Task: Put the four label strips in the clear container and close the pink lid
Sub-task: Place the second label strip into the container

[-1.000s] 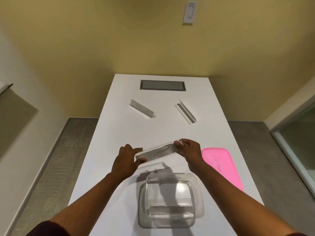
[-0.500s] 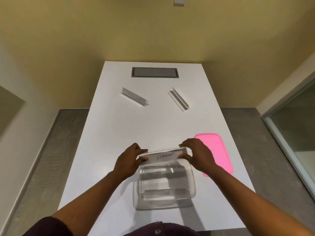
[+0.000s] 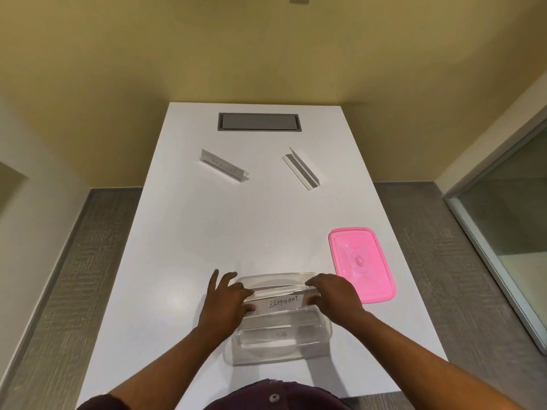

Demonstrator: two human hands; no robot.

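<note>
So that it drops in level, both hands (image 3: 228, 300) (image 3: 334, 297) pinch the ELEPHANT strip's (image 3: 282, 301) ends over the container (image 3: 324, 341).

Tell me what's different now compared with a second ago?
Both hands, left hand and right hand, carried the ELEPHANT strip toward the person and lowered it into the clear container. The two far strips and pink lid stayed put.

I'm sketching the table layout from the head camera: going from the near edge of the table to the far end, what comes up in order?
Clear container with both hands at it → pink lid → two label strips lying loose, left strip and right strip, about level → grey hatch set in the table.
</note>
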